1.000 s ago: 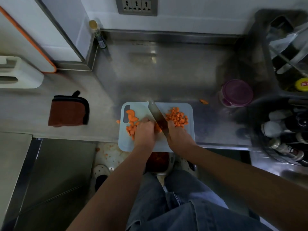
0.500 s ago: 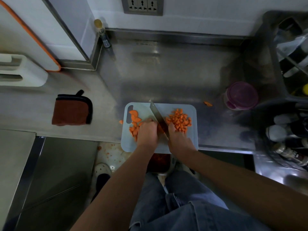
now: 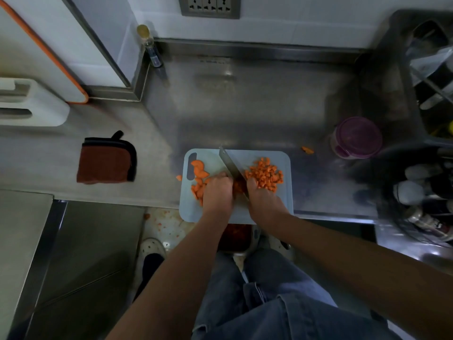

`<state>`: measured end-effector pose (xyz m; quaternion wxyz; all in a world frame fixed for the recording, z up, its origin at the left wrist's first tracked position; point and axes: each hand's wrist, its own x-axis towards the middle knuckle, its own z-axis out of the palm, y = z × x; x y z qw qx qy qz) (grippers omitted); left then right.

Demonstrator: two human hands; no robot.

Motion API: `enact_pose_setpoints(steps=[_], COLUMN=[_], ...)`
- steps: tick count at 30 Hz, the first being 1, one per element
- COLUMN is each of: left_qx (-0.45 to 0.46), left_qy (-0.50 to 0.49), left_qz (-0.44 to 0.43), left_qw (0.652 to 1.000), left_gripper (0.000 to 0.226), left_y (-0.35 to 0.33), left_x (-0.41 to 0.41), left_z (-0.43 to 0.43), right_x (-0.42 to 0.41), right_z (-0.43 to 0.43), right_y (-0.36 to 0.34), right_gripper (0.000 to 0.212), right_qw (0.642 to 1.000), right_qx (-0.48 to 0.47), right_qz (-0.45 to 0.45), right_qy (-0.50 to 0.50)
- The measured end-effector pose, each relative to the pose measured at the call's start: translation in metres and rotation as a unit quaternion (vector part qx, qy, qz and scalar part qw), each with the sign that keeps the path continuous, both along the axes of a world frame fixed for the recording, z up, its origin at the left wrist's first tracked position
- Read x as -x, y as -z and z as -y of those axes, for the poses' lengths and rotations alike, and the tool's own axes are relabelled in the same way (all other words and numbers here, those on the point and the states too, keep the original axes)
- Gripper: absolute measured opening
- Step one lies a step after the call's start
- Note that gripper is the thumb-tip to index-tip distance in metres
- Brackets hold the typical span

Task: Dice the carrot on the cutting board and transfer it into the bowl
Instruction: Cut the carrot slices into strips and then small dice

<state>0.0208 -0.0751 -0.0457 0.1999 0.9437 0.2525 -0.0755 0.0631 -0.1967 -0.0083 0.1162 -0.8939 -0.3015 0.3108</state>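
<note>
A pale blue cutting board (image 3: 284, 209) lies at the counter's front edge. Carrot slices (image 3: 199, 171) are scattered on its left half, and a heap of diced carrot (image 3: 266, 174) covers its right half. My right hand (image 3: 263, 200) grips the handle of a knife (image 3: 230, 165), whose blade slants up and to the left between the two piles. My left hand (image 3: 217, 192) has curled fingers holding carrot pieces down just left of the blade. A container with dark red contents (image 3: 236, 238) sits below the board's front edge, partly hidden.
A stray carrot piece (image 3: 307, 150) lies on the steel counter right of the board, another (image 3: 179, 177) at its left edge. A purple-lidded tub (image 3: 356, 138) stands at right, a red-brown pot holder (image 3: 105, 159) at left. Bottles (image 3: 426, 190) crowd the far right.
The camera has drifted a little. The knife blade and both hands stay at the middle of the board, with only small chopping shifts.
</note>
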Motion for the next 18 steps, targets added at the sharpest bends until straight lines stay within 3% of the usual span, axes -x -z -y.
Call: enact_pose_setpoints(steps=[7,12,18], left_qx=[0.015,0.032,-0.040], left_qy=[0.002,0.012,0.015], left_qz=[0.001,0.005,-0.006], left_qw=[1.000,0.999,0.999], left_gripper=[0.013,0.017,0.029], left_y=[-0.002,-0.003,-0.009], left_x=[0.002,0.006,0.008], left_z=[0.001,0.000,-0.003], right_x=[-0.011,-0.017,-0.019], right_z=[-0.007,-0.005,-0.002], right_y=[0.001,-0.003,-0.012], right_gripper=[0.050,0.030,0.029], right_qw=[0.999,0.996,0.995], right_qx=[-0.035,-0.071,-0.089], right_qz=[0.001,0.008,0.027], right_qy=[0.012,0.049,0.037])
